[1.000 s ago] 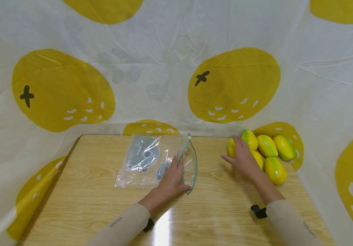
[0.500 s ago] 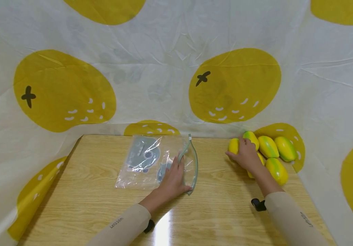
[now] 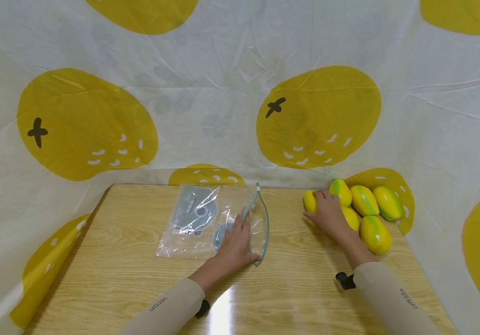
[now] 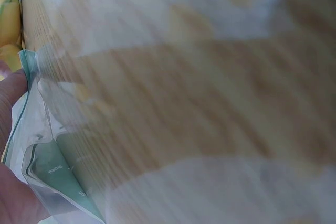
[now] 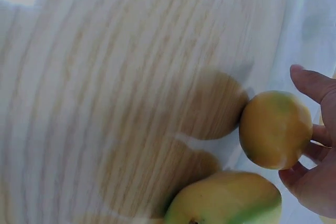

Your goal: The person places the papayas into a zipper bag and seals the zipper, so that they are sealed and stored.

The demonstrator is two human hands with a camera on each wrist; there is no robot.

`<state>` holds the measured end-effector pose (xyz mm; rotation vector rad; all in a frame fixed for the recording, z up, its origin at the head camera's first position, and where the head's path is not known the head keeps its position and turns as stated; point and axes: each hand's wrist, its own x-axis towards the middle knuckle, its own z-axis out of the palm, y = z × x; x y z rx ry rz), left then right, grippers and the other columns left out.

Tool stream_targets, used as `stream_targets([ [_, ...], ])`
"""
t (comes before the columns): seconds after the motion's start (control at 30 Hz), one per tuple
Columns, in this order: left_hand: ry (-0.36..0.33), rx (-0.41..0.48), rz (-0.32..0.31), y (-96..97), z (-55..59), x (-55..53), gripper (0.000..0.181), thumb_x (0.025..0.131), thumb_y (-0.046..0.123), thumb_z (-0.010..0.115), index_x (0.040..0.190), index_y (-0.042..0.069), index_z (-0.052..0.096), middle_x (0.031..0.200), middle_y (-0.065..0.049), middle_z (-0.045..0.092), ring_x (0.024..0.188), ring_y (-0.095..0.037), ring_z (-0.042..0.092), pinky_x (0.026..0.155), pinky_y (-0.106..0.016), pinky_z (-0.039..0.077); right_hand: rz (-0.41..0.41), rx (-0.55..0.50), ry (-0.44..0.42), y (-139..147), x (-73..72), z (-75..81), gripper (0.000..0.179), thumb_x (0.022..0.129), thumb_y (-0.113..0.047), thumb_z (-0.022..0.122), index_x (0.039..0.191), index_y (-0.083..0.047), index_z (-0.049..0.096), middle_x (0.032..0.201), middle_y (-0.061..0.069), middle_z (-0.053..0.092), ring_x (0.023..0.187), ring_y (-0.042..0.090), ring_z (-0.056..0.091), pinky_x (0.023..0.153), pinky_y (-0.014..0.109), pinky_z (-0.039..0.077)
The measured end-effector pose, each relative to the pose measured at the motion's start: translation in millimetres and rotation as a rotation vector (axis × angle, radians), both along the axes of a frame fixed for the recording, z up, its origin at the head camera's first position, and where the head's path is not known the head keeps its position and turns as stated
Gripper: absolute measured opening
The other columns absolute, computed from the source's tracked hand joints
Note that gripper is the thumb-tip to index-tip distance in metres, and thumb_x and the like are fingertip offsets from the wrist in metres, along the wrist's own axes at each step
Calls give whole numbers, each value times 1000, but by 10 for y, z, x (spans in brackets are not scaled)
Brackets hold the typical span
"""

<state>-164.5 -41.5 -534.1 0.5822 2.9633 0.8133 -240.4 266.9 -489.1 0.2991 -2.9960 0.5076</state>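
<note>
A clear zip bag (image 3: 200, 242) with grey-green cartoon prints lies flat at the table's back middle, its green-edged mouth spread toward the right. My left hand (image 3: 235, 244) holds that mouth, thumb at the near corner and fingers on the upper film; in the left wrist view the thumb (image 4: 9, 100) lies across the zip edge. My right hand (image 3: 330, 213) has its fingers round a yellow mango (image 3: 309, 201) left of the other mangoes. In the right wrist view, fingers curl behind this mango (image 5: 275, 129), while the thumb (image 5: 312, 83) stands out from it.
Several more yellow-green mangoes (image 3: 364, 200) cluster at the back right, one (image 3: 350, 218) right under the right wrist. The wooden table (image 3: 139, 288) ends at a hanging cloth (image 3: 206, 116) printed with big yellow fruit, which also closes off both sides.
My right hand has come down onto the leftmost mango and shifted it a little left, away from the others. The left hand and the bag have stayed where they were.
</note>
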Motion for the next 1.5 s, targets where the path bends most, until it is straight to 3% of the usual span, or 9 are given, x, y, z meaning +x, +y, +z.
stream_targets([
  [0.3,-11,3,2,2,7,-2,134,70,44,95,165,1,11,170,-28,14,157,-41,22,112,-76,32,69,-78,116,-71,5,-98,56,85,-7,83,129,13,54,132,33,54,127,51,48,106,64,35],
  [0.6,-6,-8,4,6,1,-4,134,70,45,95,165,0,11,169,-29,13,157,-42,22,112,-76,32,-14,-128,-41,-123,85,-104,78,90,-17,80,150,8,37,147,38,37,132,57,41,109,69,38],
  [0.9,4,-13,-4,-5,2,-2,133,72,45,94,165,0,10,169,-29,13,156,-42,22,111,-75,33,51,-140,-32,-104,143,-183,76,93,-13,78,156,-4,36,150,35,39,136,54,44,108,68,41],
  [1.13,-14,-9,-5,-5,3,13,132,72,44,94,165,0,11,169,-30,13,157,-42,20,113,-75,31,66,-203,-60,-92,170,-236,78,93,-12,77,156,1,33,152,34,37,139,52,41,113,67,37],
  [1.33,-12,-6,-5,-3,7,20,132,72,45,94,165,0,11,170,-29,13,157,-42,21,113,-75,32,102,-208,-40,-126,238,-196,79,90,-16,81,155,-5,38,147,34,41,132,52,48,108,68,42],
  [1.5,-9,-13,-4,-4,11,17,132,72,45,94,164,0,11,169,-29,13,156,-42,23,112,-75,33,127,-228,-21,-204,281,-154,80,90,-15,82,153,1,37,147,31,44,135,48,47,112,65,41],
])
